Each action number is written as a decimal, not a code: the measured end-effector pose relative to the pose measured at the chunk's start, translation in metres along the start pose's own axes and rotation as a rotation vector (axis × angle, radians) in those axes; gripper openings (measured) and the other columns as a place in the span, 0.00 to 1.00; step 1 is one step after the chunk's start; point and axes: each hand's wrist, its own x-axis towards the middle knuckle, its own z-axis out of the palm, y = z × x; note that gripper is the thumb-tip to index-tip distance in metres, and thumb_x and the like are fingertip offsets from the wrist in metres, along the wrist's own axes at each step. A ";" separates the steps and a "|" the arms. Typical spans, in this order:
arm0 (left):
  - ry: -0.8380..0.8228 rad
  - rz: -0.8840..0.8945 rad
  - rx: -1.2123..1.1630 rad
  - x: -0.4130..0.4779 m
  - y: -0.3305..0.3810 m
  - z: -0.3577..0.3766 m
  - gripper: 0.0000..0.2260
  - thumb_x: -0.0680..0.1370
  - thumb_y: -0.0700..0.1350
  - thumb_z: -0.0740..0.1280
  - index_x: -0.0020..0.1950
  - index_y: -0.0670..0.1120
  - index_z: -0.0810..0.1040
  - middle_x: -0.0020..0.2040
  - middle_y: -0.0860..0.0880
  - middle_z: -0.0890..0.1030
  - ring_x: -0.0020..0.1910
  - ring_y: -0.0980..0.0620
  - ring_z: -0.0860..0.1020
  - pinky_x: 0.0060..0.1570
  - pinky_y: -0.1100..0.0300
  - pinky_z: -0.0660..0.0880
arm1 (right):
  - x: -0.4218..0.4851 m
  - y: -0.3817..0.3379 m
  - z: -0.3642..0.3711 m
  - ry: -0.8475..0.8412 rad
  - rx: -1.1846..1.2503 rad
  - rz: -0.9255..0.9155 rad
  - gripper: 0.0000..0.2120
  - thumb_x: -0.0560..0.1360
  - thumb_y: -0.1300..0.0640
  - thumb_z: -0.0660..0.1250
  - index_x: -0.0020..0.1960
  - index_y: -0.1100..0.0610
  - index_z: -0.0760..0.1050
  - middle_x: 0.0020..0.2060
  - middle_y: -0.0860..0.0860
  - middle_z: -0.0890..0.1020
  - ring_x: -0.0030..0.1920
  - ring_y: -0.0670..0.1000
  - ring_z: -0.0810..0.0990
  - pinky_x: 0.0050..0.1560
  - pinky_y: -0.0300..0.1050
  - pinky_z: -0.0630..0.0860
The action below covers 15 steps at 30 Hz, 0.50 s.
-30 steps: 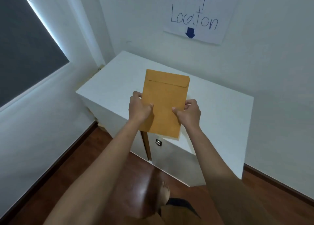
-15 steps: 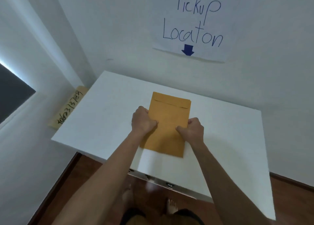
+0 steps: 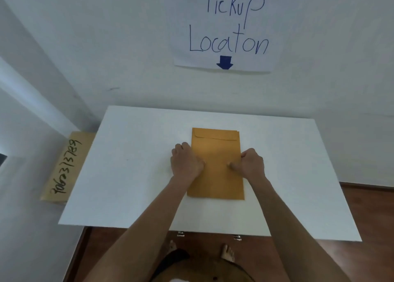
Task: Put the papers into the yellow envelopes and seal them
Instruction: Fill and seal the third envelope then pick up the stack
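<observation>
**Both Hands Set at the Envelope's Sides**

Both bare arms are stretched forward and angled in toward each other. The left hand (image 3: 186, 164) is set at the left edge of the envelope (image 3: 215, 179), and the right hand (image 3: 252, 164) at the right edge. The backs of both hands are turned up and the fingers are curled. The right thumb (image 3: 233, 166) is laid flat on top and pointed left. The left thumb (image 3: 200, 164) is laid on top too. Each edge is pinched between thumb and curled fingers. The fingertips are hidden. The left foot (image 3: 172, 246) and right foot (image 3: 228, 253) are seen bare below.
</observation>
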 end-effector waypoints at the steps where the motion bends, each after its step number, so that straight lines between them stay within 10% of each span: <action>1: 0.015 0.018 0.012 -0.001 0.000 0.001 0.26 0.72 0.54 0.72 0.64 0.44 0.67 0.61 0.44 0.71 0.60 0.45 0.71 0.59 0.53 0.73 | 0.000 0.000 0.000 -0.001 -0.010 -0.003 0.27 0.66 0.49 0.78 0.56 0.61 0.70 0.47 0.53 0.78 0.50 0.54 0.77 0.48 0.44 0.72; 15: 0.029 0.366 0.198 -0.028 -0.006 0.048 0.59 0.63 0.83 0.49 0.81 0.44 0.42 0.81 0.45 0.43 0.80 0.47 0.42 0.78 0.46 0.42 | -0.008 -0.005 -0.002 0.034 -0.006 -0.006 0.28 0.67 0.49 0.78 0.56 0.57 0.66 0.51 0.54 0.71 0.56 0.58 0.75 0.54 0.50 0.74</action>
